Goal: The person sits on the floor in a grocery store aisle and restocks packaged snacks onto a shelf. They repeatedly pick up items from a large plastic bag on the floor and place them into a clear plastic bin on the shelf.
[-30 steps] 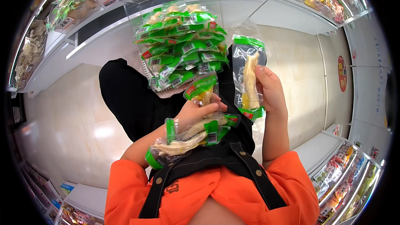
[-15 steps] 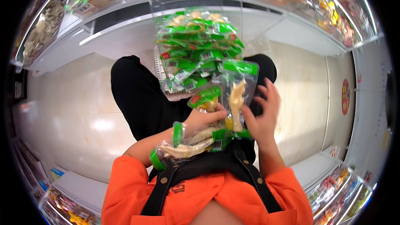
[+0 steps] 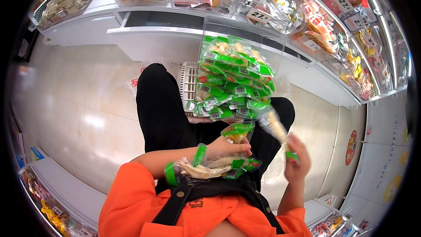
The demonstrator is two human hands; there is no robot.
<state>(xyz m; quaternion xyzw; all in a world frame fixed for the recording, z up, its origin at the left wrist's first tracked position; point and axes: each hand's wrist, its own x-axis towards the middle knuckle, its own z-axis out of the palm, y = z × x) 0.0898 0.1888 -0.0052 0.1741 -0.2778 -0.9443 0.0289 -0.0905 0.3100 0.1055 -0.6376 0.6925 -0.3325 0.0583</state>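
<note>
My left hand is closed round a clear, green-topped snack packet in front of my lap. Out to the right, my right hand grips the lower end of a long packet; it is motion-blurred, with a pale piece inside, and its far end reaches the stack's near right corner. More packets, holding pale pieces like chicken feet, lie against my left forearm and apron. Many green-and-clear packets are piled in a clear plastic bin between my knees.
A white slatted basket shows beside the bin. Ahead, a display shelf carries clear bins of packaged snacks with price tags, above an open drawer-like gap. Low shelves stand behind on both sides. The floor is pale tile.
The long packet has left my left hand; my right hand, previously open beside it, now grips it toward the stack. My left hand keeps the smaller packet. The whole view has shifted.
</note>
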